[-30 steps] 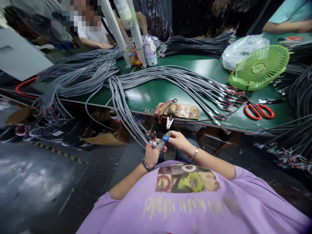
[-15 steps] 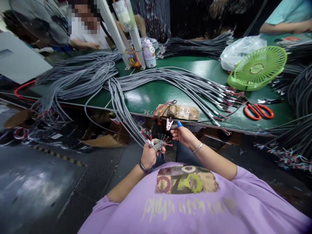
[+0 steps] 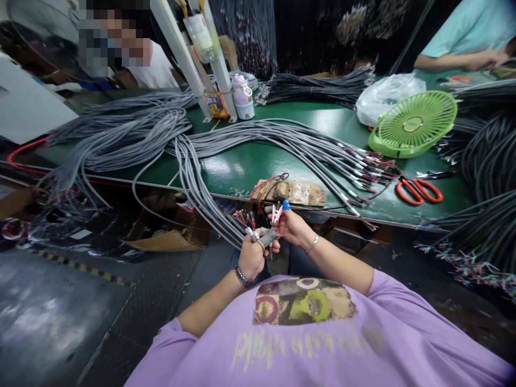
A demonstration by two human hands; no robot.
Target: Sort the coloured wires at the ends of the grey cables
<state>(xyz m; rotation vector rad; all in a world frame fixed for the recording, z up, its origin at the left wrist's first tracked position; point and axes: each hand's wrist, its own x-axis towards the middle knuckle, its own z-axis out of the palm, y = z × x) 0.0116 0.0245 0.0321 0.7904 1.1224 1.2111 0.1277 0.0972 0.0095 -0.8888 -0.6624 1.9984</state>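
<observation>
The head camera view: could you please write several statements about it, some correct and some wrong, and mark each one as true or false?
1. The left hand holds several grey cables. True.
2. The right hand is at the pink clip. True.
3. The blue finger cover is on the left hand. False: it is on the right hand.
4. The green fan and the orange-handled scissors are on the green table. True.
5. The scissors are in the right hand. False: they lie on the table, apart from both hands.
</observation>
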